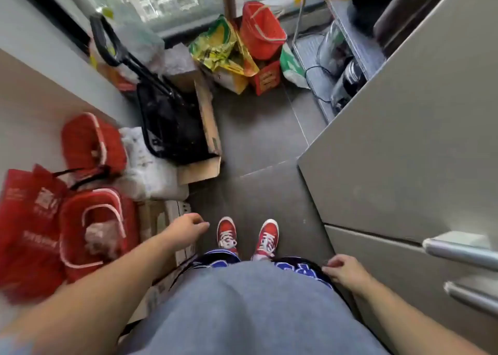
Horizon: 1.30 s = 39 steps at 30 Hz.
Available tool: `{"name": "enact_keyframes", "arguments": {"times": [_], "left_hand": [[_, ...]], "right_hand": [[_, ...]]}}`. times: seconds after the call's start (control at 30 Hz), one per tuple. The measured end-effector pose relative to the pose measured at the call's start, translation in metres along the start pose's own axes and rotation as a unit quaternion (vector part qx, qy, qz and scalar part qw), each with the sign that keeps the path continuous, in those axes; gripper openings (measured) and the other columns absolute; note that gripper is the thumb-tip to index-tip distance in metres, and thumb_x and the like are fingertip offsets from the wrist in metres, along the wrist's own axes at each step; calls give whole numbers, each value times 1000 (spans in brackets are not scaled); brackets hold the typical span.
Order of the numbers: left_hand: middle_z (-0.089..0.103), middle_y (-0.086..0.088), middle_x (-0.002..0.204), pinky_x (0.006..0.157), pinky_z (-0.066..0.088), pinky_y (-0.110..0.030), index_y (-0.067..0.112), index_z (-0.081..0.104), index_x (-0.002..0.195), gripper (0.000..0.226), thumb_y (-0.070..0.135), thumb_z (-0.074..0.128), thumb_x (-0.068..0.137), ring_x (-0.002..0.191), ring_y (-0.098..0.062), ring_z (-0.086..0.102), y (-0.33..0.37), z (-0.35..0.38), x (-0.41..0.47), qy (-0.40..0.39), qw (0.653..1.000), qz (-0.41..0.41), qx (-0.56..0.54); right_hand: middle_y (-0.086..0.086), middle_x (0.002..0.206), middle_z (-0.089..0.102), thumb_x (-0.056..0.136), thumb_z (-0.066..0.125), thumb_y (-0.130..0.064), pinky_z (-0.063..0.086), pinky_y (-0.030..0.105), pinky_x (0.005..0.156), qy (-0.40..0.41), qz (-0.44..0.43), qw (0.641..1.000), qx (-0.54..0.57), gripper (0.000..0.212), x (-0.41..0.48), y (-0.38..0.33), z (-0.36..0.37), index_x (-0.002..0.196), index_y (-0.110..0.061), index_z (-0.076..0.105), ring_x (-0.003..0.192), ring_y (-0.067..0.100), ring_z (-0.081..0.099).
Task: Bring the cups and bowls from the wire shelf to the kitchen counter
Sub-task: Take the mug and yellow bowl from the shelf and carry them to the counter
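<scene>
Neither grip is carrying anything: your left hand [188,229] is hanging loosely curled, your right hand [343,270] is resting half-closed at your shorts. No cups or bowls are showing; they may be sitting on the wire shelf [347,47] ahead on your right, though that corner is blurred. You are standing between the red bags [54,220] and the fridge [404,139], so walk straight and keep both hands free.

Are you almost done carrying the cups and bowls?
Nothing looks done yet. The left hand and right hand are both empty, hanging by the person's sides over the grey floor. No cups, bowls or counter show. The wire shelf stands ahead on the right, so all carrying remains.
</scene>
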<state>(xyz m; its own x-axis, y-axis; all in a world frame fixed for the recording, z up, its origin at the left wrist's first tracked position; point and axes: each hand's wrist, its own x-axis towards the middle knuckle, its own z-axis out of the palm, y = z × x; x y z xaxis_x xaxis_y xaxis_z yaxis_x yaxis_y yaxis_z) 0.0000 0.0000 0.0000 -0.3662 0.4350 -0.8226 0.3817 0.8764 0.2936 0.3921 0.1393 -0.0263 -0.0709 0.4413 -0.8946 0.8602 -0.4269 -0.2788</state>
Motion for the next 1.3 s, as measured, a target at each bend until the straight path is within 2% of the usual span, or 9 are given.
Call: {"name": "enact_keyframes", "arguments": {"times": [0.13,0.2,0.33,0.5,0.67,0.77,0.93,1.17,1.3], "left_hand": [[71,-2,84,65,52,-30,22,64,80,20,38,58,90,79,-19,67,12,-7,-4,2,1000,0,-13],[71,-2,84,67,53,-31,23,63,81,19,38,57,91,80,-18,67,13,-14,-4,5,1000,-9,-16],[72,-5,88,80,56,-37,15,68,89,24,36,58,91,84,-21,68,0,-36,3,11,999,-44,-10],[70,-1,86,64,48,-27,17,67,92,20,35,58,92,78,-14,65,-15,-74,30,8,997,-78,-7],[64,-1,78,67,46,-29,16,61,78,26,38,57,92,76,-19,62,-1,-138,82,-4,996,-88,13],[64,-1,83,66,44,-27,20,62,80,24,40,56,92,78,-18,60,28,-180,113,-3,996,-81,26],[68,-1,92,69,45,-28,22,67,85,21,40,57,91,87,-17,62,104,-246,163,11,999,-26,20],[71,0,92,83,55,-37,21,67,93,21,39,56,92,88,-18,66,226,-320,231,9,998,32,-47],[71,-4,87,81,55,-39,20,68,87,21,38,58,92,85,-20,67,288,-350,262,22,997,53,-56]], "right_hand": [[13,72,60,80,75,-6,44,28,57,-2,4,1000,-30,20,7,-26,-15,92,7,65,56,21,52],[12,72,61,82,74,-10,40,24,52,-3,-6,999,-40,22,14,-57,-24,93,6,65,52,19,50],[6,68,60,83,73,-17,36,22,47,2,-49,998,-51,24,36,-140,-41,95,3,66,52,18,52],[9,81,63,83,73,-18,35,21,44,15,-104,993,-47,23,73,-249,-56,95,-1,66,62,23,57],[7,78,61,83,73,-17,33,11,33,24,-122,992,-36,13,102,-340,-67,86,-7,64,55,16,52],[5,73,61,82,73,-17,36,13,36,30,-110,993,-36,12,110,-370,-80,81,-11,62,56,16,53],[4,67,62,83,72,-18,38,24,53,47,-79,995,-38,14,127,-390,-117,75,-12,62,60,20,55],[8,55,55,85,67,-19,34,22,44,44,9,999,-21,23,172,-415,-162,67,-10,56,47,19,48],[12,69,61,85,66,-22,34,28,51,48,10,999,15,22,205,-480,-190,69,-10,56,64,25,55]]}}
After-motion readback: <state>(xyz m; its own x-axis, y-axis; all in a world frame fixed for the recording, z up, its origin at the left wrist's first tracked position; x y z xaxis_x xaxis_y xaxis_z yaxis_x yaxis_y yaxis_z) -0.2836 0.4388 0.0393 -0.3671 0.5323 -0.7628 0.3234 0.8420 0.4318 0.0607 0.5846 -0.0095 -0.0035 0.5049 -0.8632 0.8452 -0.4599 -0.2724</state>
